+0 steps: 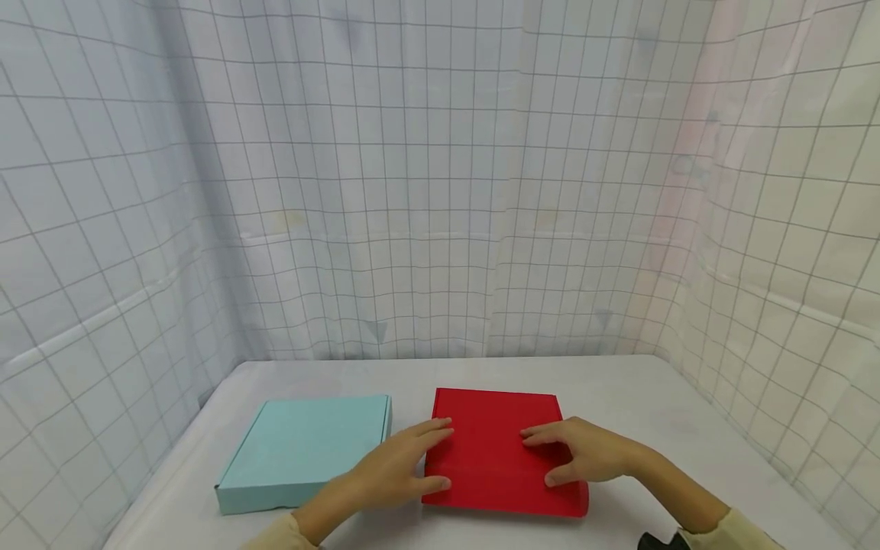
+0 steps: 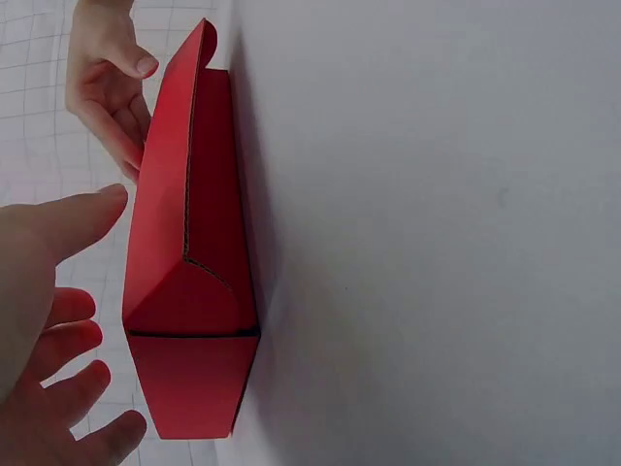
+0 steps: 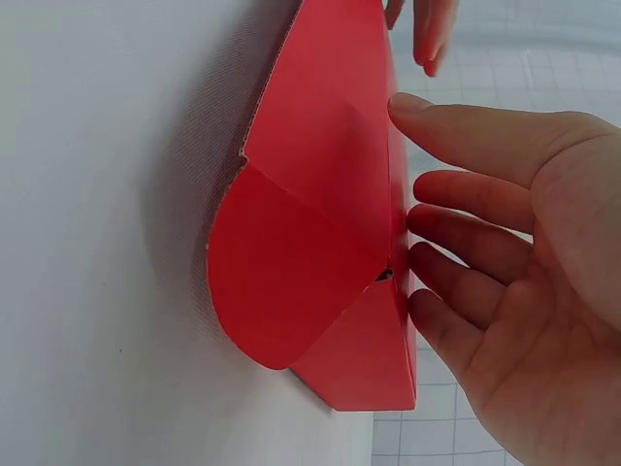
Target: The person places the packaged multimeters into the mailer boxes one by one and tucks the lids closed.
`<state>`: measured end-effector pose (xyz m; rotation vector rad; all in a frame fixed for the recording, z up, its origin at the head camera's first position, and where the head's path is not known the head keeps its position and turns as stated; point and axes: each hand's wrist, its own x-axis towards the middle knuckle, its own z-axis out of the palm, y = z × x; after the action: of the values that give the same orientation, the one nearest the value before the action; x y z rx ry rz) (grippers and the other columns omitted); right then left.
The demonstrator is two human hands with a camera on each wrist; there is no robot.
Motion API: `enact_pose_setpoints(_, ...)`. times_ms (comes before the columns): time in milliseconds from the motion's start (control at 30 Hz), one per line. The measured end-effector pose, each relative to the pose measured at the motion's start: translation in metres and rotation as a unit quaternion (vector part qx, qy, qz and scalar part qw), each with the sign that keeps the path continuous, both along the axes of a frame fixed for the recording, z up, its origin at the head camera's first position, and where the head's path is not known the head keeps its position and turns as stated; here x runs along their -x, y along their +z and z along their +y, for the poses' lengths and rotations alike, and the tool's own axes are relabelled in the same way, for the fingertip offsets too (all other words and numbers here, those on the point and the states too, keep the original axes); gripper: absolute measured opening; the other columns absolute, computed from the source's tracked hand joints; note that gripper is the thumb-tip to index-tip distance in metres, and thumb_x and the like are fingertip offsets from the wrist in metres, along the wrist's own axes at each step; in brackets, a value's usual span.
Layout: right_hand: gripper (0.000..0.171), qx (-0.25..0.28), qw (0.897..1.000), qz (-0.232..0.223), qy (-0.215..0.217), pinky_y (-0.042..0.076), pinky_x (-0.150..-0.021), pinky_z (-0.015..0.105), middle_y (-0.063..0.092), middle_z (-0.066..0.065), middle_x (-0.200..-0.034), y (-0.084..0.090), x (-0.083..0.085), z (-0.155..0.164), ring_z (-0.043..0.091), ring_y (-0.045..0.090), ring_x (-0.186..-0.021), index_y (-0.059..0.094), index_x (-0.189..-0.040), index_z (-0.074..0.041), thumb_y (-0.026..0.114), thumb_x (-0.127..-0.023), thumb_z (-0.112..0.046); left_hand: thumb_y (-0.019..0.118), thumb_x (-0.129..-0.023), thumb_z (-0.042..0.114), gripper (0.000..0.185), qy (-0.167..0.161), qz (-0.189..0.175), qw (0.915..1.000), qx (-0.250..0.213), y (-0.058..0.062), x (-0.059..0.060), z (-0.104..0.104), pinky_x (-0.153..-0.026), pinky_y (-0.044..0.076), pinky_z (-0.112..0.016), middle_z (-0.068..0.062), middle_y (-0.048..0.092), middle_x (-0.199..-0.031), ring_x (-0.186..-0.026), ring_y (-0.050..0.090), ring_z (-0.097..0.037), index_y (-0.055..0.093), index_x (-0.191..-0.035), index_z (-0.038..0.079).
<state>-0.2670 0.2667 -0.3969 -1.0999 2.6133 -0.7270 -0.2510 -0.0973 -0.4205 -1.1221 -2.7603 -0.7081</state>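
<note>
The left hand (image 1: 395,466) covers the red box's (image 1: 498,451) near left corner, and the right hand (image 1: 584,451) hides part of its right edge. Both forearms run off the bottom edge below the red box. A dark object (image 1: 660,541) beside the right sleeve is cut off and cannot be told. In the left wrist view the red box hides most of the right hand (image 2: 107,83).

White table (image 1: 619,382) w/ cloth-like top; grid-lined white sheeting (image 1: 412,191) hangs on three sides, beyond the fingers & to both flanks. Soft, even light, pinkish tint at right.
</note>
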Motion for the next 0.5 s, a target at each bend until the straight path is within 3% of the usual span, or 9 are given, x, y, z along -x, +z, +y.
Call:
enact_pose_setpoints(300, 0.06, 0.015, 1.0, 0.01, -0.001, 0.049, -0.105, 0.04, 0.057, -0.001, -0.147, 0.0, -0.005, 0.01, 0.029, 0.052, -0.135, 0.061, -0.145, -0.011, 0.078, -0.093, -0.034, 0.071, -0.097, 0.044, 0.06, -0.006, 0.012, 0.9987, 0.05, -0.005, 0.009, -0.001, -0.108, 0.047, -0.046, -0.001, 0.051, -0.154, -0.141, 0.046, -0.025, 0.06, -0.147, 0.012)
enact_pose_setpoints(500, 0.058, 0.036, 0.999, 0.017, -0.009, 0.051, -0.104, 0.042, 0.058, 0.0, -0.144, -0.002, -0.009, 0.02, 0.022, 0.054, -0.132, 0.06, -0.145, -0.009, 0.077, -0.094, -0.032, 0.072, -0.096, 0.044, 0.057, -0.011, 0.007, 0.9987, 0.05, -0.005, 0.013, -0.001, -0.107, 0.048, -0.047, 0.0, 0.054, -0.151, -0.14, 0.048, -0.024, 0.063, -0.144, 0.014)
